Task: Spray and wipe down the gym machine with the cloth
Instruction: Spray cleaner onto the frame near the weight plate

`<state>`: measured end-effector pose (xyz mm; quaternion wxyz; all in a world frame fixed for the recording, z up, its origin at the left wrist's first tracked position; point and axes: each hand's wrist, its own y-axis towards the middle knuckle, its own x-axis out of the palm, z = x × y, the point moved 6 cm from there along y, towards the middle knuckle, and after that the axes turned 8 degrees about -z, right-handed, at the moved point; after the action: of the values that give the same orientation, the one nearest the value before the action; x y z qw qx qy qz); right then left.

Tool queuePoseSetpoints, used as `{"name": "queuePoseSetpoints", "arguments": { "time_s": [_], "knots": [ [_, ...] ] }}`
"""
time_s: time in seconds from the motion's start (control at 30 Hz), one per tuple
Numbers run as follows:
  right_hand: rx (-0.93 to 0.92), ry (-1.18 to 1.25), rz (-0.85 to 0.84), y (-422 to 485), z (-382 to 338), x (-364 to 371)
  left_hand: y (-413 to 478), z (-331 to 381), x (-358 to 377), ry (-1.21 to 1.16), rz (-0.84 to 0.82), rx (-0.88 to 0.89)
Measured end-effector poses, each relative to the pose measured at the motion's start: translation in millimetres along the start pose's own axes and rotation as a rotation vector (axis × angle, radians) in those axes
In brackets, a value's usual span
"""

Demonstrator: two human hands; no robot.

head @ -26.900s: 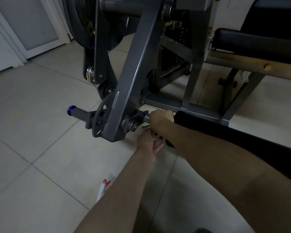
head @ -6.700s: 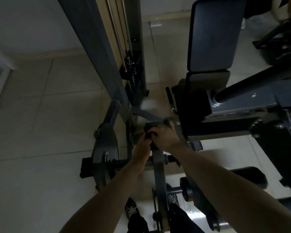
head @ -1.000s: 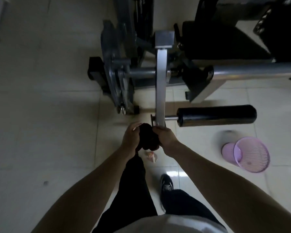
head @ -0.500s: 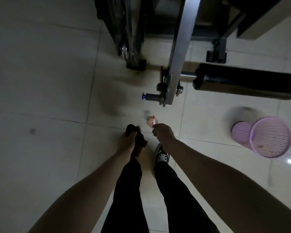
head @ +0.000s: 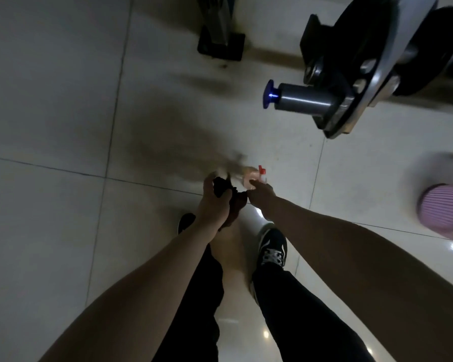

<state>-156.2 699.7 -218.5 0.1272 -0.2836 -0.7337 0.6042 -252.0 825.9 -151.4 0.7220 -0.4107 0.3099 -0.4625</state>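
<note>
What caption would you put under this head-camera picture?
Left hand holding the dark cloth, right hand at the spray bottle near the gym machine.

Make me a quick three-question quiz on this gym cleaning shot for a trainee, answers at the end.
1. True or false: the left hand grips the dark cloth.
2. The spray bottle by the right hand has a nozzle coloured: A) red B) green C) yellow.
3. Fill in: the purple basket is on the person's ____ side.
Key: 1 true; 2 A; 3 right.
</note>
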Motion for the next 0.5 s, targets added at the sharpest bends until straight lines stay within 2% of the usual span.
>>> {"name": "queuePoseSetpoints", "arguments": {
  "time_s": [0.13, 0.23, 0.33, 0.43, 0.5],
  "knots": [
    [-0.047, -0.065, 0.256, 26.1, 8.8, -10.8, 19.7, -4.8, -8.0, 0.141, 0.042, 0.11],
    [-0.118, -0.193, 0.381, 4.1, 11.1, -17.1, 19.4, -0.4, -13.9, 0.245, 0.029, 0.164],
    [-0.287, -0.442, 0.396, -34.9, -2.9, -11.6, 10.5, 5.1, -18.6, 0.371, 0.013, 0.18],
    [-0.486, -0.462, 0.395, -97.6, -26.1, -3.8, -10.4, 19.7, -22.7, 0.482, -0.013, 0.204],
    [-0.592, -0.46, 0.386, -146.5, -41.5, 1.1, -38.1, 31.2, -21.2, 0.724, -0.096, 0.173]
  ]
}}
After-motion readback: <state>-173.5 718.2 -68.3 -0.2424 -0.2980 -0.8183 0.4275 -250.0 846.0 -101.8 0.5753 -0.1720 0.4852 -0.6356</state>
